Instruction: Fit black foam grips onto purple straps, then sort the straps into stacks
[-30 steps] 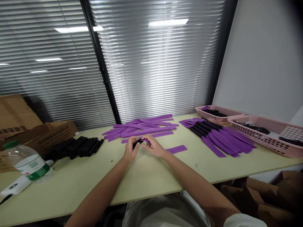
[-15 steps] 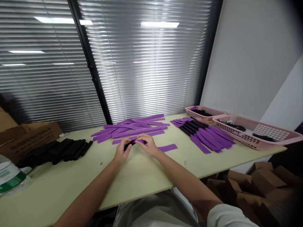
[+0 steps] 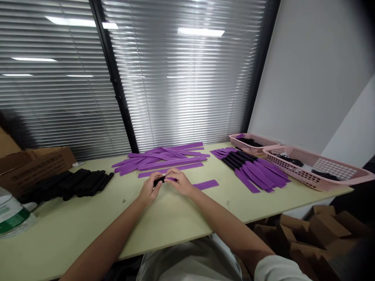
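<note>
In the head view, the left grip (image 3: pixel 148 190) is clenched around a short black piece with a soft, matte look (image 3: pixel 158 181), largely hidden by the fingers. The right grip (image 3: pixel 182 184) pinches a narrow purple fabric-like strip (image 3: pixel 171 179). Both held pieces are just above the middle of the pale yellow-green, smooth tabletop (image 3: pixel 164 222), between its near and far edges. Compared with a moment ago, the right grip has closed in on the left and less purple shows between them; this suggests careful fingertip work where the two pieces meet, though the contact itself is too small to make out.

Flat, straight-sided purple strips (image 3: pixel 175 160) overlap loosely towards the far edge, and a separate purple strip (image 3: pixel 206 184) lies beside the right forearm. Towards the right edge, a row of purple bands with ribbed black middles (image 3: pixel 238 159) fans out into broad, curved ends, near two pink perforated plastic baskets (image 3: pixel 315 175). Towards the left edge, soft-looking black tubes (image 3: pixel 83 182) sit side by side near a brown cardboard box (image 3: pixel 43 166).
</note>
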A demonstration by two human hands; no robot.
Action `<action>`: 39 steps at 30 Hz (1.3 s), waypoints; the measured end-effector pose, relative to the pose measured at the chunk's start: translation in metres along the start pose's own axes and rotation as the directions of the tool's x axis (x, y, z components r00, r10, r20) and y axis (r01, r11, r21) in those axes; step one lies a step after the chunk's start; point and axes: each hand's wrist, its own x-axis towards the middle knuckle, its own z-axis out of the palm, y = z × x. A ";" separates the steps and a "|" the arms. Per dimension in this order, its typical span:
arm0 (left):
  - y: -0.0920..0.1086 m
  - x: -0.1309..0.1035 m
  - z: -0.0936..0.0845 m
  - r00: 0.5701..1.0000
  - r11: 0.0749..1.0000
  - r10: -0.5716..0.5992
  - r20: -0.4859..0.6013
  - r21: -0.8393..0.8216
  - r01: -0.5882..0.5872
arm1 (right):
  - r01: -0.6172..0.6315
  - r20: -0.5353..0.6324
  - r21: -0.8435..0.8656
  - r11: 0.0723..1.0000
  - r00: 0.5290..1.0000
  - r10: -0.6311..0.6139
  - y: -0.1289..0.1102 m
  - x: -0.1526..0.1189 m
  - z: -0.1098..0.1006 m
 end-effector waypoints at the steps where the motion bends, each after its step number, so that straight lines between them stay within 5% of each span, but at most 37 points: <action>1: 0.001 0.001 0.000 1.000 1.000 -0.004 0.008 0.000 0.004 | -0.007 0.031 -0.004 1.000 0.999 0.007 0.000 0.000 -0.001; 6: -0.001 0.008 0.006 0.995 0.996 -0.073 -0.071 -0.062 0.069 | -0.085 0.122 -0.075 0.994 0.988 0.094 -0.002 0.000 -0.004; 12: -0.002 0.013 0.013 0.982 0.971 -0.130 -0.137 -0.219 0.098 | -0.080 -0.026 -0.063 0.995 0.997 0.079 0.002 0.006 -0.011; 23: 0.006 0.005 0.015 0.991 0.974 -0.092 -0.097 -0.215 0.069 | 0.059 -0.212 -0.060 0.996 0.975 -0.070 -0.002 0.004 -0.005; 39: 0.011 0.000 0.008 0.998 0.990 -0.048 -0.040 -0.138 0.042 | 0.040 -0.049 0.048 0.998 0.998 -0.038 -0.007 0.002 0.000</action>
